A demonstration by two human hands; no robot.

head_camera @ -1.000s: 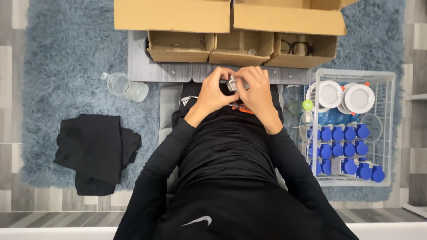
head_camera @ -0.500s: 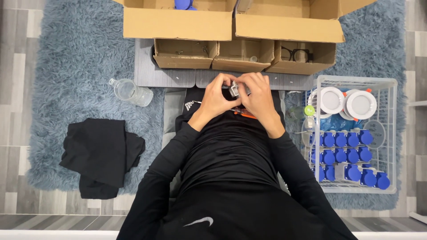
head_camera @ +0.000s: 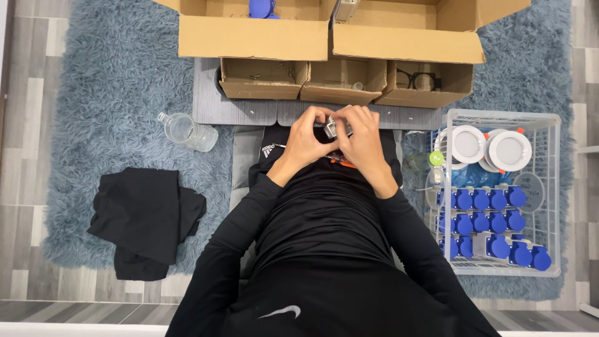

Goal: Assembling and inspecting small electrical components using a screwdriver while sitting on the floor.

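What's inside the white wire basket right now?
The white wire basket holds rows of blue caps and two round white discs. What the caps sit on is covered.

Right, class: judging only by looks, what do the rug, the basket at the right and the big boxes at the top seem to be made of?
Rug: soft textile, probably synthetic pile; long shaggy grey-blue fibres, matte.
Basket: thin white bars in an open grid, likely coated metal wire, though plastic cannot be ruled out.
Boxes: brown cardboard, matte, with folded flaps and raw cut edges.
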